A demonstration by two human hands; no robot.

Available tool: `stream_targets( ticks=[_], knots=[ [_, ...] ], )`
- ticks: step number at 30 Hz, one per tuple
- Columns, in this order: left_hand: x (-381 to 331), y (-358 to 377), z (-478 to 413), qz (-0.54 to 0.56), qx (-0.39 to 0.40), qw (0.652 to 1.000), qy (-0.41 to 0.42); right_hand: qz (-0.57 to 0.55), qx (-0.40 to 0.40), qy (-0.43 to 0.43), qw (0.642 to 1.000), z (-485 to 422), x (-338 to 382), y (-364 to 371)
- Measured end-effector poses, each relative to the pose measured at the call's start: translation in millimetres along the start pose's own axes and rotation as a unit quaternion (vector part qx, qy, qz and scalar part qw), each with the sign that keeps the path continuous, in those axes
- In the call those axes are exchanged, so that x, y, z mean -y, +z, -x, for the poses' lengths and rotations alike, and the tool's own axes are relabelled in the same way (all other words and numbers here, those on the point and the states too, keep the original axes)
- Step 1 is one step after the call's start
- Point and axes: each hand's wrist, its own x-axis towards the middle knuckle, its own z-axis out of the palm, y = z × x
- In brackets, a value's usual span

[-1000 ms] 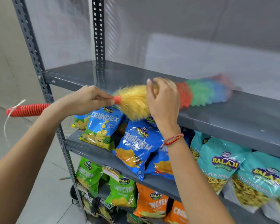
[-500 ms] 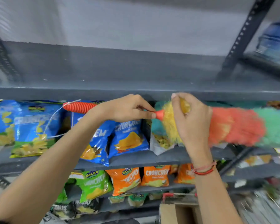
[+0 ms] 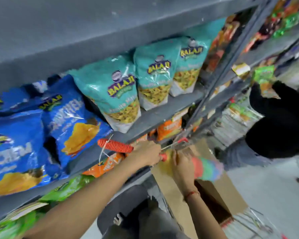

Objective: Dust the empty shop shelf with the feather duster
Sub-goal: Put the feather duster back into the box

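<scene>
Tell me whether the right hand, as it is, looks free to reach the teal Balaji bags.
Probably not: the right hand is closed on the feather duster head, low beside the cardboard box, below the teal Balaji bags.

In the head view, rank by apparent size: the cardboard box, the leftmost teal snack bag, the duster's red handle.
1. Cardboard box
2. Leftmost teal snack bag, though it looks close to the box and the arms hide part of the box, so this order is unsure
3. Red handle, clearly smallest
</scene>
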Motion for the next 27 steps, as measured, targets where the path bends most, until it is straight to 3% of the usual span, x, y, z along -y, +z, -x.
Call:
stream_targets(
  ticks=[10, 16, 27],
  knots=[
    [-13.2, 110.5, -104.5, -0.045, 0.158, 0.986, -0.035, 0.048, 0.182, 0.157, 0.970, -9.0, -83.2, 69.0],
    [-8.2, 130.1, -140.4, -0.008, 0.282, 0.959, -0.028, 0.076, 0.206, 0.155, 0.963, -22.5, -95.2, 80.0],
    [-10.6, 130.5, -150.7, -0.186, 0.131, 0.972, -0.054, 0.099, 0.222, 0.135, 0.961, -34.5, -89.1, 82.7]
  ],
)
